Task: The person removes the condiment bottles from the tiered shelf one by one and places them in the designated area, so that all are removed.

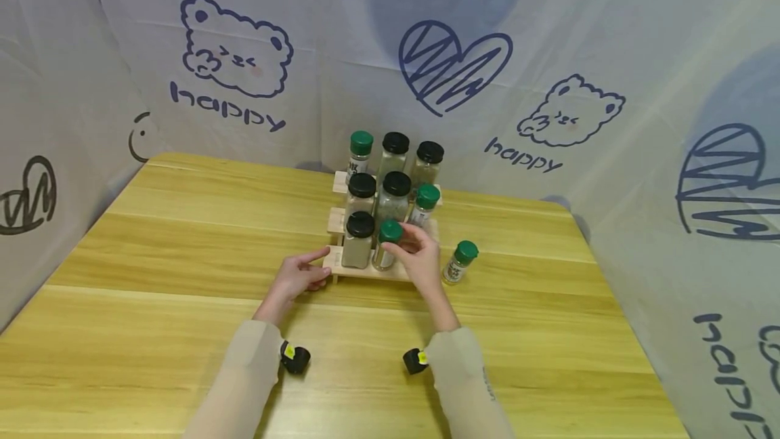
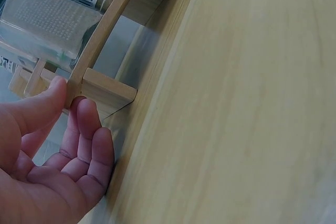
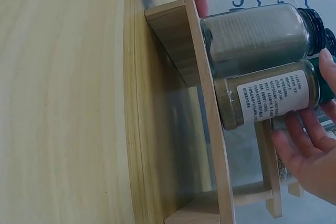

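Observation:
A stepped wooden rack (image 1: 399, 274) stands on the table with spice jars on its three tiers. My right hand (image 1: 420, 259) grips a green-capped spice jar (image 3: 273, 95) near its cap, thumb on one side and fingers on the other. That jar is upright, its base at the front tier, beside a black-capped jar (image 1: 357, 249) at the tier's left. With thumb and fingers, my left hand (image 2: 63, 150) pinches the left end of the front tier. One more green-capped jar (image 1: 460, 263) stands on the table, right of the rack.
Behind, the middle tier bears two black-capped jars (image 1: 393, 202) and a green-capped jar (image 1: 425, 203). On the top tier are a green-capped jar (image 1: 359, 151) and two black-capped jars (image 1: 428, 161). A printed cloth (image 1: 341, 53) hangs behind the wooden table (image 1: 183, 242).

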Motion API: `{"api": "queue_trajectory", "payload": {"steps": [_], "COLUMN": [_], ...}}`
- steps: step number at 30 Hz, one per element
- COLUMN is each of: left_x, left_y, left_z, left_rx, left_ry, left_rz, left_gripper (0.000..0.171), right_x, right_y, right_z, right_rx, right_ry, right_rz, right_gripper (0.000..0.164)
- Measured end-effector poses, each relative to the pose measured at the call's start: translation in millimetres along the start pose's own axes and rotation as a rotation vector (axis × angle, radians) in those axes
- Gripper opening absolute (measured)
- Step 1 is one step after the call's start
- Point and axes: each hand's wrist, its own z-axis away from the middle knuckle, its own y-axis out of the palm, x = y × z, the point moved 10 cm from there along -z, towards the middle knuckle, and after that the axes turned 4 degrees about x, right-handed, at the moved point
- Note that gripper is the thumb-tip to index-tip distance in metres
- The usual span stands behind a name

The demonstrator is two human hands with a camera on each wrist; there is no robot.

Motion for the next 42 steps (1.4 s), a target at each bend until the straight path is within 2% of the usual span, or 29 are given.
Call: {"api": "queue_trajectory", "payload": {"steps": [23, 42], "left_x": [2.8, 2.7], "left_y": [1.1, 0.6], "left_z": [-1.6, -2.1], "left_rx": [0.012, 0.000], "left_ry": [0.001, -0.002], "left_rz": [-0.006, -0.004], "left_gripper": [0.045, 0.045], "right_x": [-5, 1], "right_y": [-7, -38], "right_z": [5, 16], "right_rx": [0.003, -0.036], "right_ry": [0.031, -0.013], "right_rz": [-0.119, -0.078], "right_gripper": [0.035, 0.035]}}
